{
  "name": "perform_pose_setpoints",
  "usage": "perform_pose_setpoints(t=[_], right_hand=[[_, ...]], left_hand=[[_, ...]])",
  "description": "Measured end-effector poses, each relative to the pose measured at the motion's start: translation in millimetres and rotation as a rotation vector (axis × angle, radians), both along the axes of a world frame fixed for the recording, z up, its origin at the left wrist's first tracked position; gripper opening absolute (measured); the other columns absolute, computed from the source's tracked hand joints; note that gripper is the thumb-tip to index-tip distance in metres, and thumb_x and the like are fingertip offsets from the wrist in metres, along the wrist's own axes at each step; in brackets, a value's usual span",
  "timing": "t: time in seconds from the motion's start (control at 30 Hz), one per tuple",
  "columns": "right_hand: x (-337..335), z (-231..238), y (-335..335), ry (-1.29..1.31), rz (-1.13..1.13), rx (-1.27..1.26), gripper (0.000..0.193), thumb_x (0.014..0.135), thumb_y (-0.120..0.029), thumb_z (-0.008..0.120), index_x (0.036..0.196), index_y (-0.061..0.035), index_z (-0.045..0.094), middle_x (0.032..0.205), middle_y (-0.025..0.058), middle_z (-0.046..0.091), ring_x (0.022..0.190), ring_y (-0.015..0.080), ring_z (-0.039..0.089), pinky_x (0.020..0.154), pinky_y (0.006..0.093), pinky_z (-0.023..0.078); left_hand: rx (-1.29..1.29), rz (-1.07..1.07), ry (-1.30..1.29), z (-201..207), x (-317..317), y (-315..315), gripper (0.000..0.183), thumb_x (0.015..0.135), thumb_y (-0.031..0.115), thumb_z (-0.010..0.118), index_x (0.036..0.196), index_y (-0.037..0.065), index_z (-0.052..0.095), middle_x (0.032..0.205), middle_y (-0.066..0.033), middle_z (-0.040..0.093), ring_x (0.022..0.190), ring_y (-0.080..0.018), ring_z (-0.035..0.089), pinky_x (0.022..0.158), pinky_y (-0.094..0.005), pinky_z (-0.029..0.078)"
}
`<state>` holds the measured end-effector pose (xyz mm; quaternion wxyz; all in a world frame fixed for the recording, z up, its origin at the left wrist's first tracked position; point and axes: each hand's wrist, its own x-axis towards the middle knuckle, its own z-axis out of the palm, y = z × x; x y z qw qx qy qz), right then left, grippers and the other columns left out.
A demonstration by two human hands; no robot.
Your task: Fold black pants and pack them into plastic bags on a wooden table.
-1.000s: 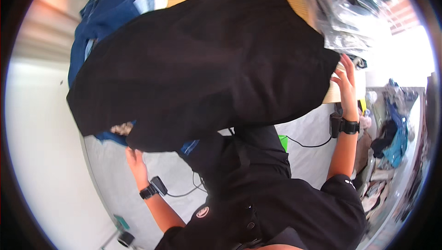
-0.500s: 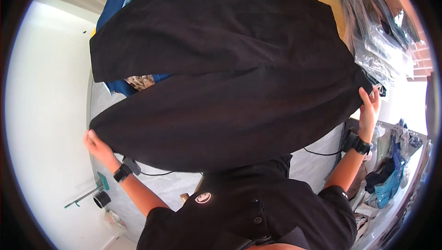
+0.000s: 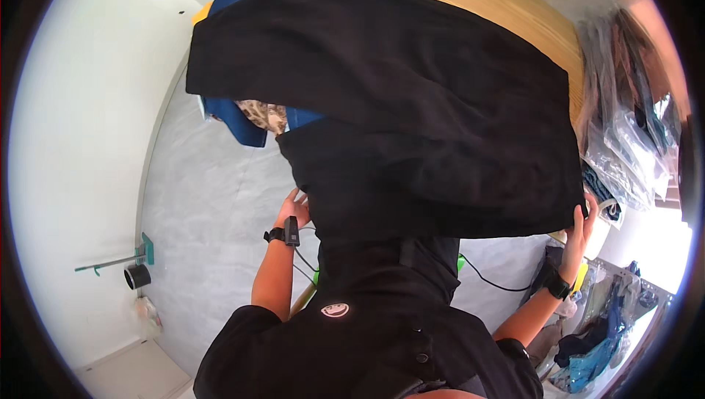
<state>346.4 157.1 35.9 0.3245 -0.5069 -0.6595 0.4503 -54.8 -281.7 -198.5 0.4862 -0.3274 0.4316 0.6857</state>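
A wide pair of black trousers [image 3: 411, 98] lies spread before me, its waist end at the right and its legs toward the left. The far leg is stretched out flat; the near leg is folded in short and hangs toward my body. My left hand [image 3: 295, 209] is closed at the edge of that near leg, some fingers hidden by the cloth. At the near right corner, my right hand [image 3: 580, 234] pinches the waist end, thumb and fingers closed round the fabric.
Beneath the trousers lie blue denim garments [image 3: 242, 126] and a patterned brown cloth [image 3: 262, 114], on a wooden table [image 3: 507, 2]. Clear-bagged clothes [image 3: 624, 120] hang at the right. A rack of clothes [image 3: 602, 333] stands lower right. A black cable [image 3: 488, 279] crosses below.
My left hand has moved right and inward, bringing the near leg's end with it, so that leg is now bunched shorter. My right hand stays on the waist end and sits lower in view.
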Motion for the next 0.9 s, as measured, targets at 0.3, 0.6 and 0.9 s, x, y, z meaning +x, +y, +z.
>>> perform_pose_setpoints(t=[0.3,0.6,0.9], right_hand=[[-1.8,2.7,9.6,0.498,0.392,-0.091,0.04,0.083,0.004,0.052,0.12,-0.0041,0.041,0.116,0.0094,0.056,0.106,0.0151,0.054,0.093,0.0249,0.039],[17.9,-9.4,46.7,0.454,0.157,0.221,0.028,0.09,-0.004,0.059,0.116,-0.0012,0.049,0.115,0.0072,0.054,0.104,0.0138,0.054,0.092,0.026,0.041],[-82.2,79.6,105.4,0.187,0.011,0.523,0.026,0.093,-0.012,0.057,0.113,0.0039,0.056,0.106,0.0085,0.062,0.095,0.0113,0.058,0.085,0.0241,0.044]], left_hand=[[-0.124,0.052,-0.072,17.2,17.6,0.2,0.039,0.097,0.023,0.04,0.123,-0.004,0.048,0.127,-0.0162,0.053,0.119,-0.0286,0.05,0.104,-0.0428,0.037],[-0.235,0.451,0.787,122.4,-22.3,-82.9,0.023,0.09,0.021,0.048,0.095,0.003,0.061,0.097,-0.0112,0.067,0.091,-0.0242,0.063,0.085,-0.0366,0.049],[-1.038,0.285,1.979,348.3,-129.1,-16.7,0.032,0.094,0.014,0.043,0.109,-0.004,0.065,0.108,-0.0104,0.066,0.1,-0.0163,0.059,0.091,-0.0289,0.043]])
